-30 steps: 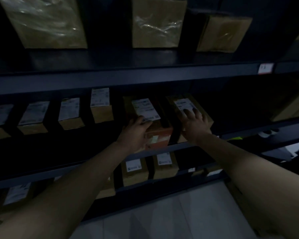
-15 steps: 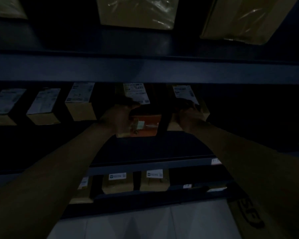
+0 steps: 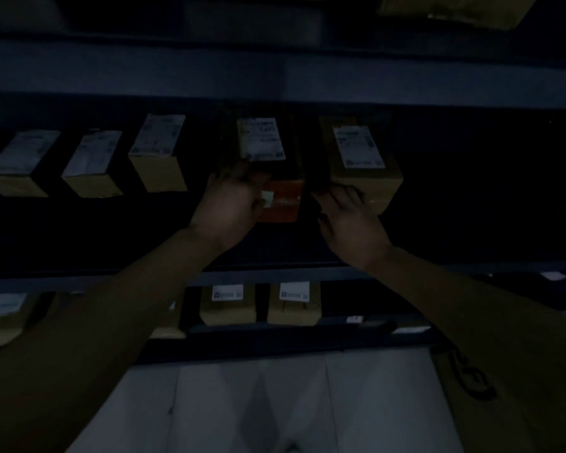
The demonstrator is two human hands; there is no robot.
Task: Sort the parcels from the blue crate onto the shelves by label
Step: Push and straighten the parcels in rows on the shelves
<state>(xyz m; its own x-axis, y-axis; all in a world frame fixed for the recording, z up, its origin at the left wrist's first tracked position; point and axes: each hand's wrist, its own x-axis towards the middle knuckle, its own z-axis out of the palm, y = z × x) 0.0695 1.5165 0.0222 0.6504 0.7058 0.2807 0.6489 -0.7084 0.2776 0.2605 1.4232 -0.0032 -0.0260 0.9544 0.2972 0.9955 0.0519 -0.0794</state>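
Centre of frame: the left hand [image 3: 229,206] grips the front left corner of the orange-fronted parcel [image 3: 283,204], which sits on the middle shelf [image 3: 275,275]; the right hand [image 3: 352,223], fingers loosely extended, holds nothing beside the neighbouring parcel [image 3: 374,186]. A push from one corner could skew the parcel into that neighbour, and dim light invites a misread label [image 3: 260,138].

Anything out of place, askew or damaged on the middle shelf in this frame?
Nothing looks spilled or damaged. Only oddity: the parcel the left hand holds has an orange front, while the others in the row are plain brown. Labels are too dark to read.
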